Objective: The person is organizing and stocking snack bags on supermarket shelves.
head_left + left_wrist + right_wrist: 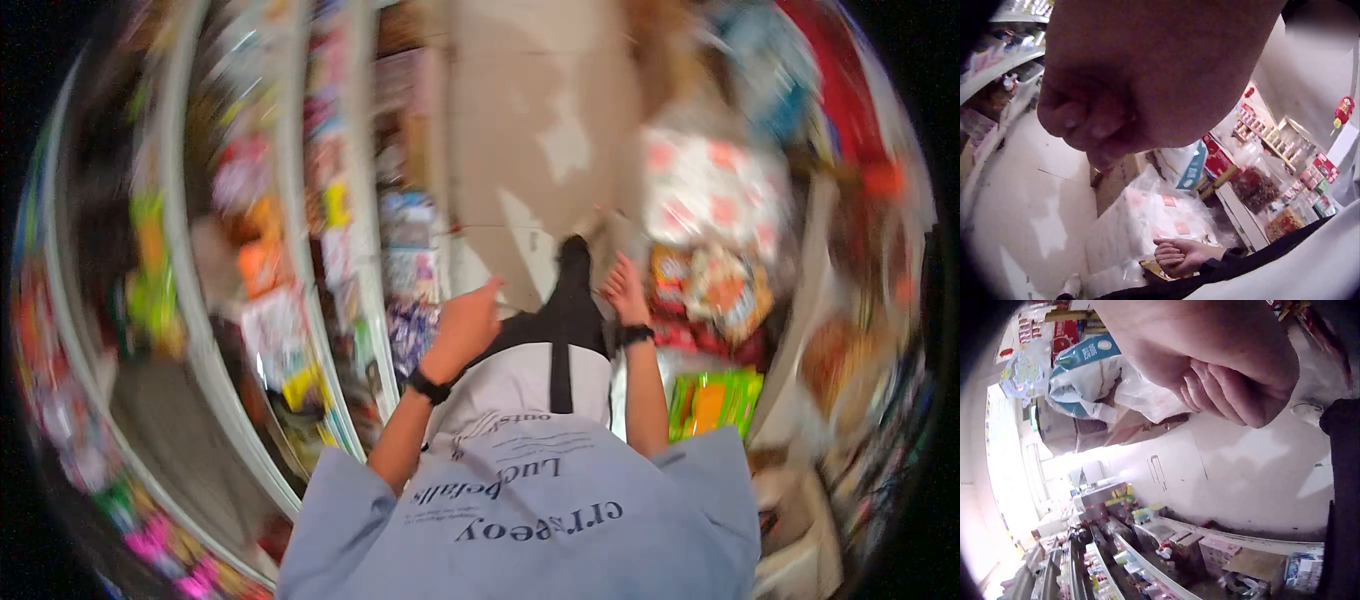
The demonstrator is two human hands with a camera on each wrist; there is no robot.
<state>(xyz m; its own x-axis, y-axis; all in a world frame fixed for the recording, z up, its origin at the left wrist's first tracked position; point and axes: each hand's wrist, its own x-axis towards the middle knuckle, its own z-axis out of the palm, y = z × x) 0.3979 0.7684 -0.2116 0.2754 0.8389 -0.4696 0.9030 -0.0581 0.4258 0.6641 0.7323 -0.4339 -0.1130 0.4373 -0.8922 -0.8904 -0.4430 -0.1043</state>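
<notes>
My left hand [465, 325], with a dark band at its wrist, hangs in front of my body beside the left shelves, holding nothing. Its fingers [1094, 115] are loosely curled in the left wrist view. On the other side, my right hand [625, 290] hangs empty too, its fingers [1210, 390] bent in toward the palm. The right hand is nearest to a clear-wrapped white pack with reddish squares [715, 190] and some snack bags [725, 290]. In the left wrist view that hand overlaps the same white pack [1169, 215].
Long shelves [290, 200] full of colourful packets run along my left. A tiled floor aisle [530, 130] stretches ahead. Along the right stand a green and orange packet [715, 400], a blue and white bag [1082, 375] and a jar of dark pieces [1257, 187].
</notes>
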